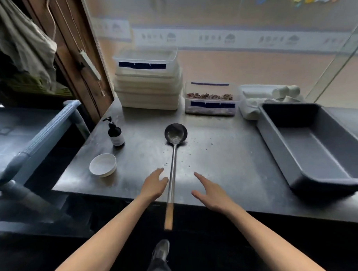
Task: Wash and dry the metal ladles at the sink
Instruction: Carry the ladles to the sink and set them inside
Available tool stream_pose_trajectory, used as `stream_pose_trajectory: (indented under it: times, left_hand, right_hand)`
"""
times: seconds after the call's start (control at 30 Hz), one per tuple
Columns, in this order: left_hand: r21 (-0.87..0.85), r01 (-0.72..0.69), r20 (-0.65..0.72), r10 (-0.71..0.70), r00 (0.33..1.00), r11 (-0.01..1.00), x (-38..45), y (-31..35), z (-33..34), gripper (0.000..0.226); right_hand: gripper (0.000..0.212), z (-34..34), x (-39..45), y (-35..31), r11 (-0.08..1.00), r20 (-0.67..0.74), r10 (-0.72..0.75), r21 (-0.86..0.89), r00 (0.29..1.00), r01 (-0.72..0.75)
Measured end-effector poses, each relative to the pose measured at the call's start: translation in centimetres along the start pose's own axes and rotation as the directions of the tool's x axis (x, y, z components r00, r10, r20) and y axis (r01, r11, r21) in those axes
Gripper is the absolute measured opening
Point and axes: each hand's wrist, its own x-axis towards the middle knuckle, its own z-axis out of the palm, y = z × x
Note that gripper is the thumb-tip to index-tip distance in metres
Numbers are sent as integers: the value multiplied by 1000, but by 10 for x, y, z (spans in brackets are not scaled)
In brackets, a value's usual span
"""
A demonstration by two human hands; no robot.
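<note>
A long-handled metal ladle (173, 155) lay bowl-up on the steel table (225, 154), its wooden handle end overhanging the near edge. The left hand (154, 187) and right hand (211, 192) flanked the shaft, each grip spread apart and empty.

I have one view only, from the head-worn wide-angle camera. It looks forward and steeply down from above the near edge of the grey stainless-steel tabletop (225, 154). The far edge of the tabletop and the tan wall (242, 66) behind it fill the upper frame. The floor lies at the bottom edge. Straight lines bow towards the frame borders. The camera stands close: both forearms enter from below.
</note>
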Motion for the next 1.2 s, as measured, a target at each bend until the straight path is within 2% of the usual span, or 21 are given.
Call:
stream_pose_trajectory:
  times: [0.17, 0.23, 0.33, 0.47, 0.57, 0.67, 0.8, 0.97, 1.2]
  left_hand:
    - [-237, 144, 118, -119, 986, 961, 78, -4, -10, 34]
    - [-303, 182, 170, -135, 976, 935, 106, -6, -11, 32]
    - [-346, 243, 239, -166, 957, 906, 143, -9, -9, 33]
    - [-366, 305, 281, -208, 937, 879, 189, -17, 0, 45]
    - [-355, 316, 294, -216, 931, 880, 219, -25, 16, 46]
    - [-333, 321, 307, -220, 926, 887, 240, -28, 27, 36]
    - [-310, 315, 325, -212, 922, 897, 242, -10, 20, 9]
    - [-350, 375, 452, -196, 870, 858, 239, 16, 22, 10]
    - [-374, 329, 542, -83, 836, 867, 209, 62, 45, 8]
  right_hand:
    - [53, 10, 86, -23, 951, 4, 200, 240, 980, -195]
    - [45, 15, 116, -28, 929, 16, 258, 269, 966, -253]
    - [43, 26, 153, -34, 898, 48, 336, 286, 941, -335]
    - [44, 46, 196, -40, 850, 52, 442, 294, 895, -437]
    - [33, 57, 216, -40, 825, 21, 492, 307, 870, -474]
    - [16, 60, 228, -38, 801, 16, 529, 320, 849, -505]
    - [18, 53, 236, -30, 805, 57, 526, 287, 848, -519]
    - [25, 34, 227, -9, 790, 97, 541, 284, 836, -544]
    - [27, 3, 177, 15, 733, 47, 595, 378, 803, -565]
